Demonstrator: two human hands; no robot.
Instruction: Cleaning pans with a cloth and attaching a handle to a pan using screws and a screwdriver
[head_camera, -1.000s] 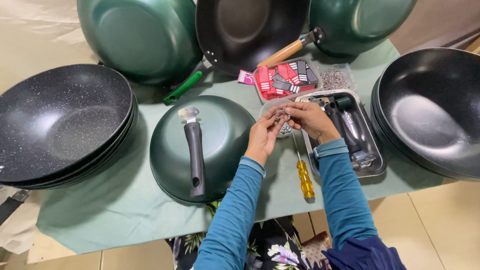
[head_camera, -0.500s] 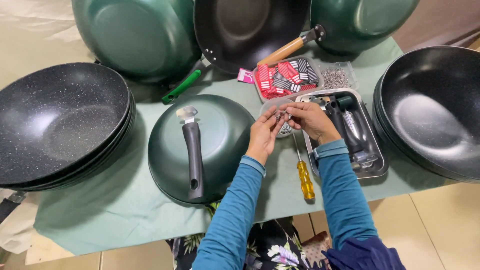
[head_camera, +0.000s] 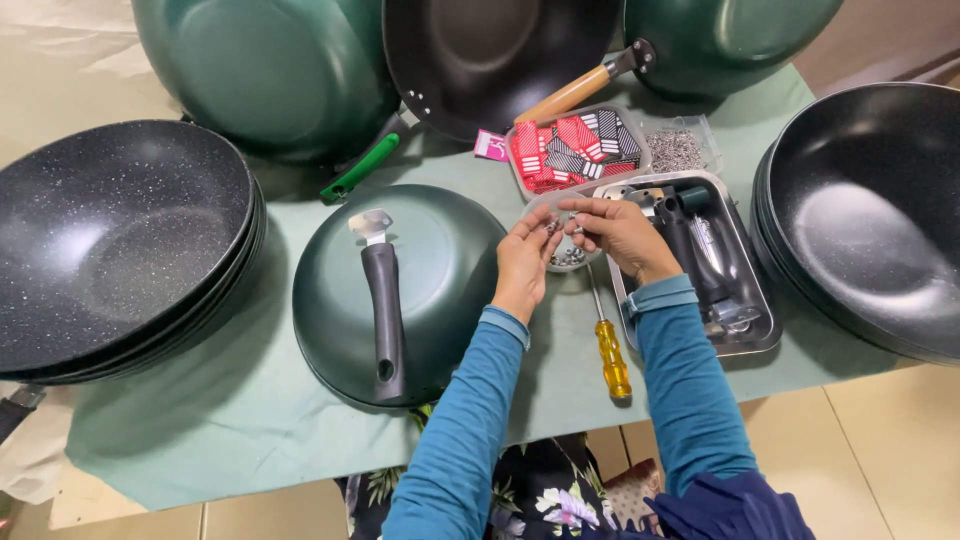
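Two hands are seen meeting over a small clear dish (head_camera: 570, 258) of tiny metal parts near the middle of the desk (head_camera: 250, 430). The left hand (head_camera: 525, 258) and the right hand (head_camera: 620, 232) are both curled, fingertips pinched together on small metal bits (head_camera: 562, 226); what exactly is gripped is too small to make out.

One overturned green pan (head_camera: 440, 270) with a black handle (head_camera: 383, 305) lies just left of the hands. One yellow-handled screwdriver (head_camera: 610, 350) is laid between the forearms. One steel tray (head_camera: 745, 335) of dark handles sits by the right hand, one clear tub of red and black tags (head_camera: 575, 150) and one of screws (head_camera: 678, 150) behind.

A stack of speckled black pans (head_camera: 110, 230) is cut off at the left, another stack (head_camera: 880, 220) at the right; their counts cannot be told. Three more pans are cropped along the top.
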